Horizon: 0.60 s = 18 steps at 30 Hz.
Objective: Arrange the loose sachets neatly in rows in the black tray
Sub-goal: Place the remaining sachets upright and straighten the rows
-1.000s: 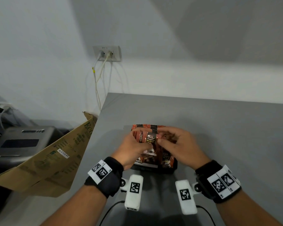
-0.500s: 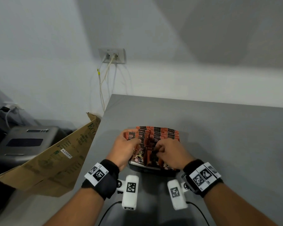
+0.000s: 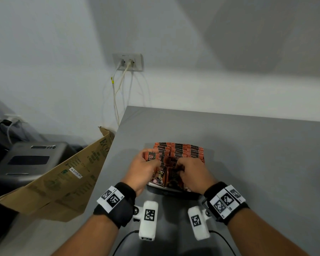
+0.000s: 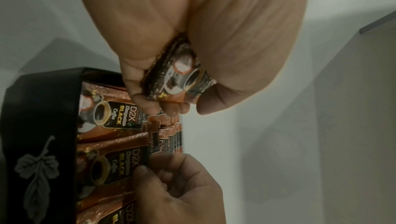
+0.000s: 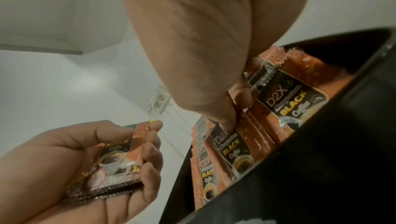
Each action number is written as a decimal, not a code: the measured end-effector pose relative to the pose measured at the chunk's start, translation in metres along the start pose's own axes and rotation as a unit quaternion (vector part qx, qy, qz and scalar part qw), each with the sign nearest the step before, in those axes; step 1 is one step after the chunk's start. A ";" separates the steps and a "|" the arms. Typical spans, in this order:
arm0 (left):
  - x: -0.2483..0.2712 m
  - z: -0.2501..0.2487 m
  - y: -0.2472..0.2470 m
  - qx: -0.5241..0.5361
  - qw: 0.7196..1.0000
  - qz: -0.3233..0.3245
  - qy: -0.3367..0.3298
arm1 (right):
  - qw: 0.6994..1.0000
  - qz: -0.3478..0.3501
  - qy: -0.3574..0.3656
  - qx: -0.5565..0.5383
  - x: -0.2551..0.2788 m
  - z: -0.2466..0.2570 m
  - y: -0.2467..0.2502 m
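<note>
Black tray mostly rowed with coffee sachets; left hand grip holds a small stack, right hand fingers apparently pinching one mid-frame.

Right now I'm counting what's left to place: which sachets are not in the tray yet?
The small stack of sachets gripped in the left hand, held beside the black tray; the others stand in rows inside it, where the right hand works.
</note>
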<state>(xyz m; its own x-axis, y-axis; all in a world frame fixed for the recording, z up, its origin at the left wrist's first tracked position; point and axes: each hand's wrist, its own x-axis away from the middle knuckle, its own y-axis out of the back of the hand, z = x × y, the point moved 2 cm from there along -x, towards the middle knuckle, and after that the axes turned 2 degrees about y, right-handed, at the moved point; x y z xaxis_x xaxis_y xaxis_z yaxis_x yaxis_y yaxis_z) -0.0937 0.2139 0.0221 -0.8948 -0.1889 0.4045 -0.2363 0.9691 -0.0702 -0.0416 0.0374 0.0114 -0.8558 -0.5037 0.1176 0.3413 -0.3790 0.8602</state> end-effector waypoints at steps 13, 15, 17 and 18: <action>0.005 -0.005 -0.006 0.022 0.999 0.042 -0.009 | 0.990 -0.070 0.026 -0.118 0.001 0.013 0.028; 0.005 -0.007 -0.009 0.018 0.998 0.052 -0.024 | 0.979 -0.056 0.024 -0.196 0.001 0.025 0.037; 0.004 -0.010 -0.010 0.012 0.997 0.059 -0.047 | 0.977 -0.043 0.034 -0.204 -0.002 0.033 0.041; 0.004 -0.011 -0.009 0.008 0.997 0.059 -0.055 | 0.977 -0.047 0.036 -0.202 -0.003 0.035 0.042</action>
<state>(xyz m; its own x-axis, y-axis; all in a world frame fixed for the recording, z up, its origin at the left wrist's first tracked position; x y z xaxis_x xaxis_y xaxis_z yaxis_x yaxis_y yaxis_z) -0.0913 0.2061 0.0345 -0.9528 -0.0915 0.2895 -0.1326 0.9832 -0.1255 -0.0381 0.0505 0.0642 -0.8660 -0.5001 -0.0009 0.4008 -0.6951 0.5968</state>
